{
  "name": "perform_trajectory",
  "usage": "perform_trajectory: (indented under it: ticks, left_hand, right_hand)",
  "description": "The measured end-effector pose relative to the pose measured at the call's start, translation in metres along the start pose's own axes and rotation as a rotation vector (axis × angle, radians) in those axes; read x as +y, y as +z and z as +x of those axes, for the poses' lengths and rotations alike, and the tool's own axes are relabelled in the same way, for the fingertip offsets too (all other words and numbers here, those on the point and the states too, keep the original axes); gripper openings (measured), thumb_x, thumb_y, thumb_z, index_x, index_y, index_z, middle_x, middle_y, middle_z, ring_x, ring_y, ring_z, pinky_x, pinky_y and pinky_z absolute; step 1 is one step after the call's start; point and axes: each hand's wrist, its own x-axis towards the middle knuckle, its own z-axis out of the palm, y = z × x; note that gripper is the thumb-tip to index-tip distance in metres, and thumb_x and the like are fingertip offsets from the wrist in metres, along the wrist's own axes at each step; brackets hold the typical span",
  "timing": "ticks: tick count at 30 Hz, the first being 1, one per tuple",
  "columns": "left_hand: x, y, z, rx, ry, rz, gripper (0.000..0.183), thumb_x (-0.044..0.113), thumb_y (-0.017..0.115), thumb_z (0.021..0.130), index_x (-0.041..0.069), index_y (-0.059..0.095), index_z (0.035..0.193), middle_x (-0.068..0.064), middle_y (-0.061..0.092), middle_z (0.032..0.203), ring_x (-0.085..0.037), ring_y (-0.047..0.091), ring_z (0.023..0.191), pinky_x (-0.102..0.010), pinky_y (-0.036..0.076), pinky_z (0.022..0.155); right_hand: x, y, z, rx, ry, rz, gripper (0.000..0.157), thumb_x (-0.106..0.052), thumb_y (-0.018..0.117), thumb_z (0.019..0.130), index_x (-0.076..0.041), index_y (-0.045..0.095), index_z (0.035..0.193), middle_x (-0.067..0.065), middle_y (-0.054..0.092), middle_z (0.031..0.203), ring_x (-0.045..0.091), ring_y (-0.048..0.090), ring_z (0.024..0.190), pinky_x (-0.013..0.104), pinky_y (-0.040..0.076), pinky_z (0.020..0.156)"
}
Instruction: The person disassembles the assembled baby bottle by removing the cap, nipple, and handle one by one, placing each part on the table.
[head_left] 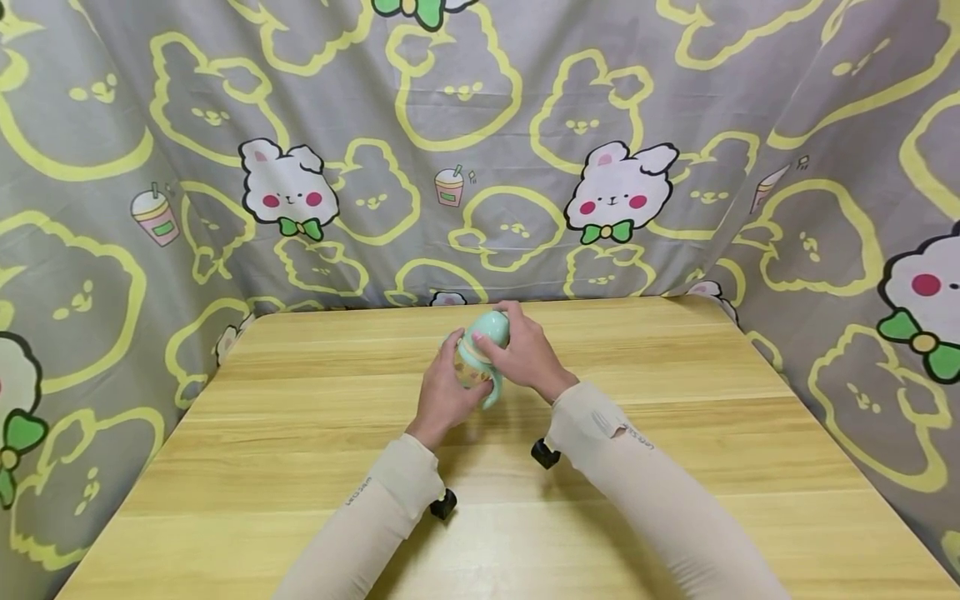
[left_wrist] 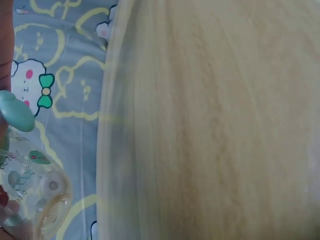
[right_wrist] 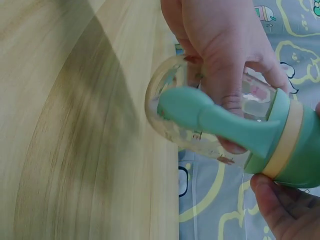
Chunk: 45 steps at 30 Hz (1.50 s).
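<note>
Handle [right_wrist: 220,121] cropped only at left wrist.

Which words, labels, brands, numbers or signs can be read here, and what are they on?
Nothing reads in full.
Left sleeve: dark lettering, seemingly starting "Le"; the rest is too small to read surely.
Right sleeve: dark lettering, too small and slanted to read.
Baby bottle: small print among the pictures on its clear body, too blurred.
Curtain: cartoon pictures, no readable words.
</note>
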Motion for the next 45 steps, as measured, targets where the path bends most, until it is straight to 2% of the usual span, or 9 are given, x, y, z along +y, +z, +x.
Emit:
perform_trajectory:
  ticks: [7, 18, 25, 30, 32, 38, 45]
  left_hand:
    - [-0.003, 0.0, 0.001, 0.04, 0.066, 0.083, 0.086, 0.024, 0.084, 0.072, 0.015, 0.038, 0.144, -0.01, 0.056, 0.125, -0.027, 0.055, 0.094, -0.045, 0.047, 0.078]
    - [0.0, -0.006, 0.004, 0.062, 0.15, 0.148, 0.082, 0.025, 0.086, 0.069, 0.015, 0.044, 0.14, -0.01, 0.061, 0.12, -0.029, 0.059, 0.096, -0.048, 0.048, 0.08]
    - [0.005, -0.008, 0.003, 0.083, 0.223, 0.219, 0.077, 0.03, 0.083, 0.069, 0.016, 0.05, 0.137, -0.007, 0.063, 0.122, -0.028, 0.063, 0.094, -0.049, 0.048, 0.08]
    - [0.007, -0.01, 0.003, 0.093, 0.251, 0.289, 0.076, 0.033, 0.082, 0.067, 0.016, 0.052, 0.135, -0.009, 0.065, 0.118, -0.029, 0.065, 0.087, -0.048, 0.051, 0.073]
    - [0.007, -0.011, 0.003, 0.097, 0.264, 0.31, 0.076, 0.033, 0.082, 0.065, 0.016, 0.053, 0.134, -0.01, 0.066, 0.116, -0.03, 0.065, 0.088, -0.047, 0.051, 0.072]
    - [0.007, -0.014, 0.004, 0.083, 0.282, 0.337, 0.075, 0.033, 0.083, 0.064, 0.012, 0.055, 0.131, -0.011, 0.067, 0.11, -0.029, 0.065, 0.085, -0.047, 0.051, 0.071]
    - [0.01, -0.014, 0.003, 0.069, 0.323, 0.422, 0.083, 0.054, 0.082, 0.064, 0.011, 0.054, 0.129, -0.011, 0.067, 0.099, -0.026, 0.065, 0.076, -0.042, 0.052, 0.061]
  right_hand:
    - [0.001, -0.001, -0.003, 0.006, 0.018, 0.05, 0.055, -0.042, 0.059, 0.092, -0.007, 0.04, 0.13, 0.014, 0.059, 0.102, 0.022, 0.062, 0.082, 0.035, 0.052, 0.066]
    - [0.006, -0.001, -0.007, 0.04, 0.019, 0.044, 0.055, -0.045, 0.057, 0.092, -0.008, 0.037, 0.128, 0.013, 0.059, 0.093, 0.021, 0.06, 0.074, 0.033, 0.05, 0.062]
    - [0.007, -0.005, -0.008, 0.033, 0.035, 0.034, 0.05, -0.043, 0.058, 0.092, -0.005, 0.036, 0.116, 0.013, 0.057, 0.08, 0.023, 0.056, 0.065, 0.034, 0.046, 0.057]
    - [0.006, -0.004, -0.01, 0.024, 0.073, 0.052, 0.062, -0.051, 0.059, 0.089, -0.011, 0.038, 0.132, 0.01, 0.059, 0.078, 0.021, 0.056, 0.062, 0.034, 0.045, 0.054]
    - [0.005, -0.003, -0.011, 0.017, 0.084, 0.061, 0.062, -0.052, 0.058, 0.089, -0.016, 0.041, 0.136, 0.008, 0.06, 0.079, 0.02, 0.057, 0.062, 0.034, 0.046, 0.054]
    - [0.006, 0.0, -0.012, 0.016, 0.105, 0.074, 0.043, -0.049, 0.06, 0.09, -0.015, 0.054, 0.115, 0.007, 0.061, 0.081, 0.02, 0.057, 0.065, 0.033, 0.047, 0.053]
    - [0.006, 0.003, -0.013, 0.034, 0.118, 0.086, 0.039, -0.047, 0.061, 0.089, -0.014, 0.054, 0.108, 0.008, 0.06, 0.08, 0.022, 0.057, 0.066, 0.034, 0.047, 0.053]
